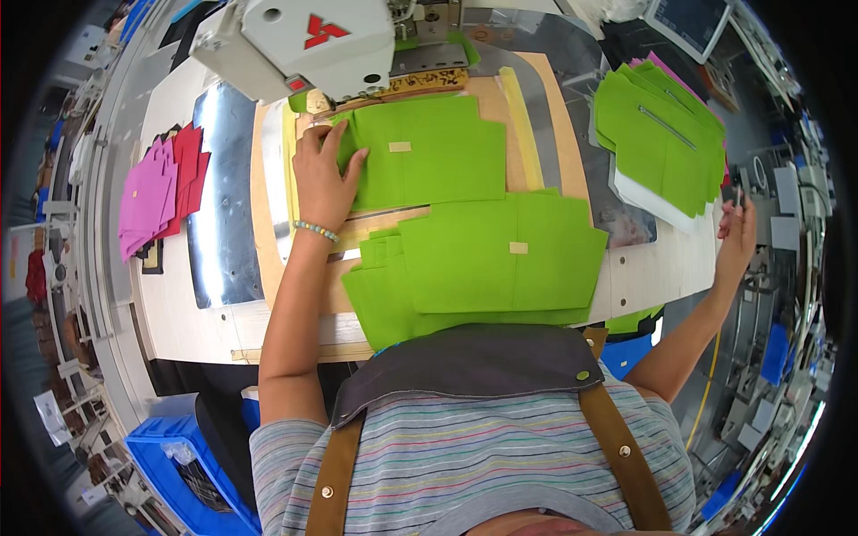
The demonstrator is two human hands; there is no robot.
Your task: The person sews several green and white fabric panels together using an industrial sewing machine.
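My left hand [327, 171] rests with fingers spread on the left edge of a green fabric panel [438, 156], which lies beneath the front of a white sewing machine [313, 54]. A small beige patch sits on that panel. Closer to my body, more green fabric pieces [483, 281] overlap in a loose pile, the top one with a beige patch too. Far to the right, beside the table's edge, my right hand [736, 228] has its fingers closed around a small dark thing [733, 193] too small to make out.
At the right lies a stack of green panels [657, 134], the top one with a zipper-like strip. Pink pieces [147, 196] and red pieces [185, 174] lie at the left by a shiny metal plate [228, 196]. A blue crate [192, 464] stands low at the left; a screen [690, 22] is at the far right.
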